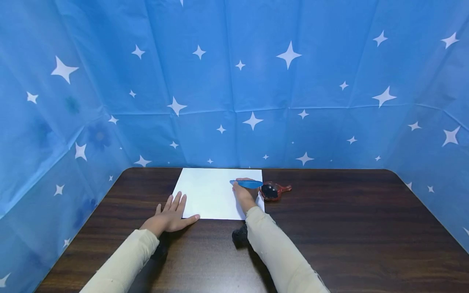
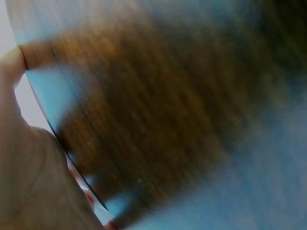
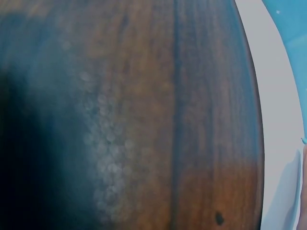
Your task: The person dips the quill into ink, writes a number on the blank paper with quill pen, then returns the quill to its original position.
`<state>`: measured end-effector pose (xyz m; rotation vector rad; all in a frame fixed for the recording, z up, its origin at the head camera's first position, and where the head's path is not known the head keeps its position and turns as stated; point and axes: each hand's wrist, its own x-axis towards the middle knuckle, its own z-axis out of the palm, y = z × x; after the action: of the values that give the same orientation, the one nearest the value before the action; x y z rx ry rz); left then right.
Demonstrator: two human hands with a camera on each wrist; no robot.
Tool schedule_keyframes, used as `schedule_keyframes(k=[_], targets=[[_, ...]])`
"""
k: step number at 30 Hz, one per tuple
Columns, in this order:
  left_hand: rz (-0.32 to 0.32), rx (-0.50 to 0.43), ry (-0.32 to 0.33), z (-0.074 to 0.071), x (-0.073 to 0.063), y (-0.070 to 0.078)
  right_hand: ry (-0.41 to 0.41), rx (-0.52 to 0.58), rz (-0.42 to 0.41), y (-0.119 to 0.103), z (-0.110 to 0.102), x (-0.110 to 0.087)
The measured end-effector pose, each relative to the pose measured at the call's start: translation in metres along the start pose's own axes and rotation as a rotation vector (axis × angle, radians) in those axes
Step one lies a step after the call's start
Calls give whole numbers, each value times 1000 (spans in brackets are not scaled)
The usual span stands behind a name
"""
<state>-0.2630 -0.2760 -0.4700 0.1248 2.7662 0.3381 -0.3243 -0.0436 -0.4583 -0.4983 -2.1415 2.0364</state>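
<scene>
A white sheet of paper (image 1: 209,191) lies on the dark wooden table. In the head view my right hand (image 1: 244,195) is over the paper's right part, its fingers gripping a slim blue feather quill (image 1: 249,184). The quill's tip is too small to make out. My left hand (image 1: 168,217), fingers spread, rests at the paper's lower left corner. In the left wrist view that hand (image 2: 36,177) shows at the left edge beside the paper. Only a sliver of my right hand (image 3: 302,196) appears in the right wrist view; the quill's grip is hidden there.
Just right of the paper stands a small reddish, glassy dish (image 1: 272,191) with a handle and something black inside. The wooden table (image 1: 348,228) ends at a blue curtain (image 1: 264,85) with white stars, which also hangs along both sides.
</scene>
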Motion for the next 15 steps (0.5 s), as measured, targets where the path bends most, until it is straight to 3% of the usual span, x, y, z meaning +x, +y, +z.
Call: schedule_keyframes(k=[15], targets=[[-2, 2, 12, 3, 1, -2, 11, 24, -28, 2, 1, 0]])
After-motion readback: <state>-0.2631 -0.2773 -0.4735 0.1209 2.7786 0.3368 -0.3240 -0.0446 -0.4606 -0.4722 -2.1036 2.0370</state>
